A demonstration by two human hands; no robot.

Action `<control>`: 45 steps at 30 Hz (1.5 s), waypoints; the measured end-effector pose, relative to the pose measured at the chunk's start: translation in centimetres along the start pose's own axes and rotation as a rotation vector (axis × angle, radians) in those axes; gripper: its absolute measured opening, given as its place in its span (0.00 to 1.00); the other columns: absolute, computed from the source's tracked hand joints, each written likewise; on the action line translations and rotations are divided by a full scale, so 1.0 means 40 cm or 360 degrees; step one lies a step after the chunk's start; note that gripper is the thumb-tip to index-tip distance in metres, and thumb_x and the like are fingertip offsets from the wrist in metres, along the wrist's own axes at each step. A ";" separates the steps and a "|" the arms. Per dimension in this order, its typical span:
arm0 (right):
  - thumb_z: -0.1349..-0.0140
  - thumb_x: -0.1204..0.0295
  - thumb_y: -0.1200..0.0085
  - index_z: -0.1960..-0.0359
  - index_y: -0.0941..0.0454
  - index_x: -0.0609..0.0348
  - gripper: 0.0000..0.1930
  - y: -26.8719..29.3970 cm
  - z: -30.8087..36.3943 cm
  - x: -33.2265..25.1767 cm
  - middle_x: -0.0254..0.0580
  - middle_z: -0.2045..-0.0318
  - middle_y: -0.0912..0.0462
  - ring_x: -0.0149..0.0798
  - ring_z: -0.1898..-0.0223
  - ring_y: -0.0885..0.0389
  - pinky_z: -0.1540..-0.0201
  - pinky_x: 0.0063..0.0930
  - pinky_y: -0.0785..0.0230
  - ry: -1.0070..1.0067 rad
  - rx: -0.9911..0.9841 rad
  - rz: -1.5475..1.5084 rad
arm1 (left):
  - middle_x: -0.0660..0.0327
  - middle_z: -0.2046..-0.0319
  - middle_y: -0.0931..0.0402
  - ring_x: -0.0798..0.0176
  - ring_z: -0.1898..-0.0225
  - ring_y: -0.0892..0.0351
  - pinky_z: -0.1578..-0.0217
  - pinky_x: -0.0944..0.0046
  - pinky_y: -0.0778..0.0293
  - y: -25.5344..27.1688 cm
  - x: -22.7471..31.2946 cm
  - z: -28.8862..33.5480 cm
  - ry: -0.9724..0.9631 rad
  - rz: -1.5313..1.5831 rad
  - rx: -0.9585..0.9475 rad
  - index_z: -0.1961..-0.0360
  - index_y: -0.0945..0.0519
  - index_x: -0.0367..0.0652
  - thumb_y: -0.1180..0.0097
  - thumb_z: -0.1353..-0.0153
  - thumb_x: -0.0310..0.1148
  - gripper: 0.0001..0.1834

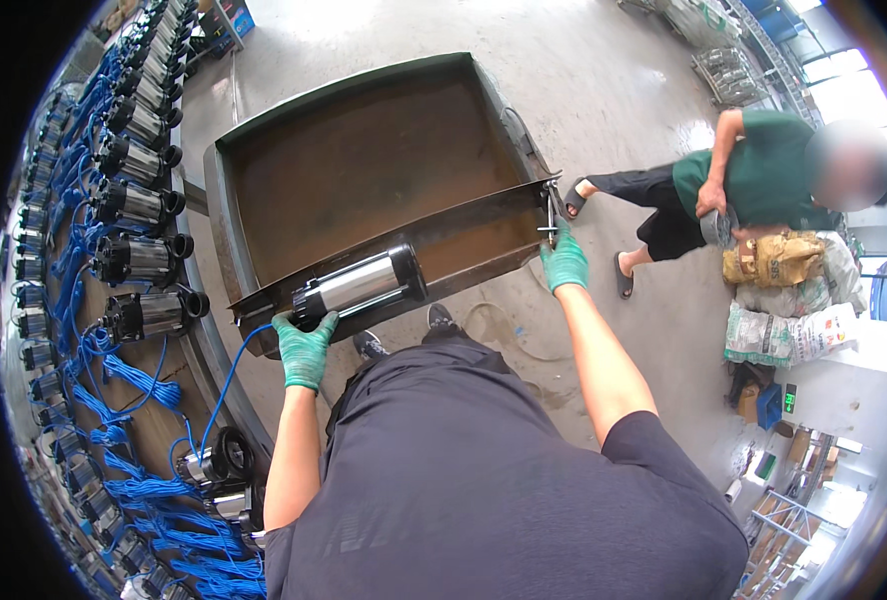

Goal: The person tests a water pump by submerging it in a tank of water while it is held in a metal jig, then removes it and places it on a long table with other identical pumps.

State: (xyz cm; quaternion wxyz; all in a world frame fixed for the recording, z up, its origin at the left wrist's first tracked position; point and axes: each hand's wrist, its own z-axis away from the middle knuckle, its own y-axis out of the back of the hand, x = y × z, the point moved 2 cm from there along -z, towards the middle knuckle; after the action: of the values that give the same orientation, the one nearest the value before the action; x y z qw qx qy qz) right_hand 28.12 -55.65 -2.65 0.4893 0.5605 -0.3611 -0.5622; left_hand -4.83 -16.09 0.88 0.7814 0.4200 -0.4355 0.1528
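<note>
A silver and black submersible pump [359, 284] lies on its side along a metal ledge [424, 222] at the near side of a large water tank [220, 205]. My left hand [304, 352], in a green glove, closes on the pump's black left end, where a blue cable [226, 385] runs off to the left. My right hand [566, 265], also gloved in green, is at the ledge's right end, its fingers closed around a small metal T-handle [550, 229]. Its fingertips are partly hidden.
Rows of similar pumps [139, 259] with coiled blue cables [144, 385] fill a bench at my left. Brown water [364, 160] covers the tank's bottom. A person in a green shirt [779, 150] stands at the right, holding a grey round object, beside stacked sacks [789, 335].
</note>
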 end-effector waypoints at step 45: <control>0.32 0.61 0.42 0.61 0.16 0.61 0.14 -0.032 0.043 -0.396 0.35 0.76 0.21 0.30 0.75 0.25 0.70 0.31 0.30 0.0252 -0.1735 -0.1481 | 0.56 0.58 0.22 0.62 0.59 0.24 0.53 0.59 0.22 0.000 -0.030 -0.009 0.0005 -0.0021 0.0010 0.48 0.33 0.36 0.18 0.46 0.39 0.36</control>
State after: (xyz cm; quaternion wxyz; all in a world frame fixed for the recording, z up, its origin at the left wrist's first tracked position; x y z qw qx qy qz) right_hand 24.53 -40.46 0.72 0.4338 0.3713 0.2837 -0.7703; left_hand -5.30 -15.65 -0.18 0.7818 0.4250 -0.4311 0.1496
